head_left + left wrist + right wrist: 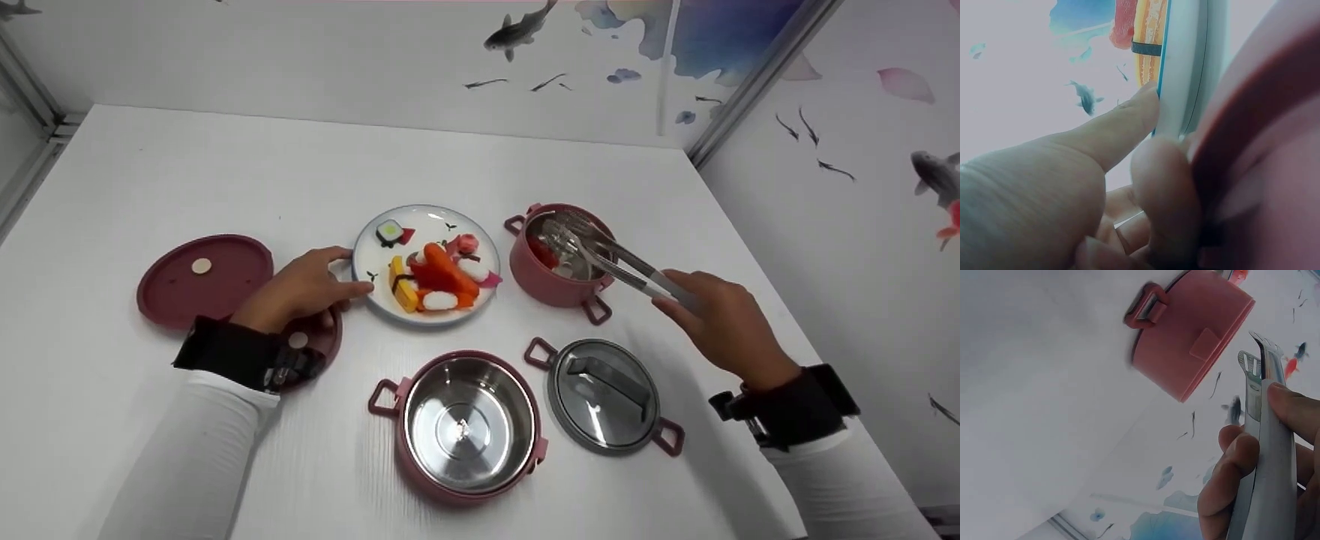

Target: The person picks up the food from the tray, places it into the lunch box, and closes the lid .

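Observation:
My left hand (304, 289) holds the left rim of a white plate (433, 223), its thumb over the edge; the left wrist view shows the thumb against the rim (1182, 73). Toy sushi, such as a yellow piece with a black band (403, 286) and an orange piece (446, 271), is heaped on the plate, with a sushi roll (389, 231) near its far edge. My right hand (724, 322) grips metal tongs (619, 270). Their tips reach into the far pink pot (544, 274), where something red (543, 253) shows; whether they pinch anything I cannot tell.
Nearer me stands an open pink pot (465, 427) with a bare steel inside. A grey pot lid (604, 397) with pink handles lies right of it. At left are a dark red lid (202, 281) and another dark red piece (328, 345), partly under my left wrist.

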`<state>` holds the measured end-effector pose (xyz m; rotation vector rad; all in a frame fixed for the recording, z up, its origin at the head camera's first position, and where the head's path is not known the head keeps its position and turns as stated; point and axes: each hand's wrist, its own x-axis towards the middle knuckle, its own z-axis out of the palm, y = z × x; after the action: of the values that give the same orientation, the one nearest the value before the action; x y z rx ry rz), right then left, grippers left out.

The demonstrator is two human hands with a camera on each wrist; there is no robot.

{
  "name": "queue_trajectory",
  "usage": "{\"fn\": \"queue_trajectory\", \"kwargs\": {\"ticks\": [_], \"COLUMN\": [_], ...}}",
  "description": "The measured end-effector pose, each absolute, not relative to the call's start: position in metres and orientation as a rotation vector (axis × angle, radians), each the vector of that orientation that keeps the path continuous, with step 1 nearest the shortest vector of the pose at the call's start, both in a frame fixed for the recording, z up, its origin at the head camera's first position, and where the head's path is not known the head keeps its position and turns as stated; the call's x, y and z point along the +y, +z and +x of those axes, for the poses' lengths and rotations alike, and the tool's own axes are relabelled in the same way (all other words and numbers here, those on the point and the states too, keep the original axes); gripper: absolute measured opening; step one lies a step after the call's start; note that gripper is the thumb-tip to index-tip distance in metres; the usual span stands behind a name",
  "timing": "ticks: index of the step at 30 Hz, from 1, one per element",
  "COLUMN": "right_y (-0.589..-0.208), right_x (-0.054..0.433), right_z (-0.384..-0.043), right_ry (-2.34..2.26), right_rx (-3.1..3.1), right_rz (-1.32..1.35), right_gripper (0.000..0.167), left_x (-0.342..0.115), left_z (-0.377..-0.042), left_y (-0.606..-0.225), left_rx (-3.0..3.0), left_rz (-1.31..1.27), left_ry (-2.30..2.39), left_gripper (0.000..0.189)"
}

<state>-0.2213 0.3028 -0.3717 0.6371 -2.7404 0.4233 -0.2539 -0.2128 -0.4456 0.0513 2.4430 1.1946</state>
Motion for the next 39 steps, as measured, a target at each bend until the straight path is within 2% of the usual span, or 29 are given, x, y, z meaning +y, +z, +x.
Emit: {"fn": "queue_trajectory", "kwargs": {"ticks": [7,16,25,39], "right_y": [-0.365,-0.374,-0.385,-0.382], "right_x": [0.269,0.23,0.211,0.19], "right_z": [-0.213,-0.215,-0.22,-0.22], "right_ry": [0.465,0.394,0.343,0.347], "right_rx": [-2.706,-2.759,-2.824,-2.893], "right_rz": [0.728,0.885,0.931,0.939], "right_gripper": [0.033,0.038,0.04,0.041], "left_x": [-0.213,-0.213,-0.215,-0.215], "left_z": [-0.254,-0.252,-0.252,-0.25], "left_y": [-0.446,-0.442,-0.445,-0.442], "left_rx": [2.447,2.446,2.448,2.431], "left_rz": [0.055,0.043,0.043,0.032], "left_ry": [1.191,1.205,1.208,1.221], "left_gripper": [0.081,0.08,0.079,0.08]}}
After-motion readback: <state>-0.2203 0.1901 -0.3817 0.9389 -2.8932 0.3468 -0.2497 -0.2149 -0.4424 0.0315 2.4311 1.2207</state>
